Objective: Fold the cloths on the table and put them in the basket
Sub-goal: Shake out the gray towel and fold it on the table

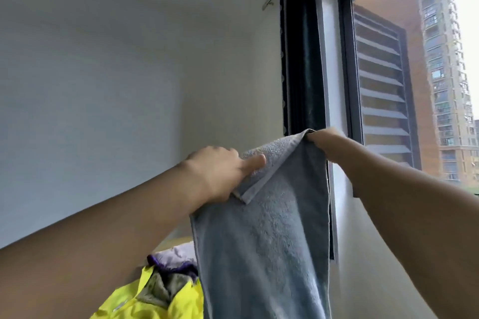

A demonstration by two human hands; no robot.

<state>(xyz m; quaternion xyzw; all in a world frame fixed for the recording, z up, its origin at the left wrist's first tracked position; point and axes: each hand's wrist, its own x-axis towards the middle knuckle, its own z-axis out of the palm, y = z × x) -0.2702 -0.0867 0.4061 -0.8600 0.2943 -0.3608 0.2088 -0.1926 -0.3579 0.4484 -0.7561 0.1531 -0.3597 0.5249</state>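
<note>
Head view puts the blue towel (pixel 261 228) right in front of me, held up in the air and hanging long past the bottom of the frame. My right hand (pixel 324 144) pinches the top corner high by the window, closed tight on the hem. My left hand (pixel 220 173) sits lower and to the left, fingers laid over the folded-down upper edge and thumb seemingly behind it, so it also grips the towel. The two hands are apart, with the top edge sloping between them.

I judge this to be the start of a lengthwise fold. To do it well I would level the two hands so the top edge runs straight, keep the cloth taut between them, and match corner to corner before bringing it down, or the halves will skew. Terry like this is heavy and drags, so the pinch should stay on the hem.

Below the towel lie a yellow garment (pixel 155 298) and a purple cloth (pixel 176 259), piled together and not yet folded. The table is hardly visible under them, and I cannot see the basket.

Around that: a plain pale wall (pixel 103 85), a dark curtain (pixel 300 59), and a window (pixel 388 72) facing tower blocks.
</note>
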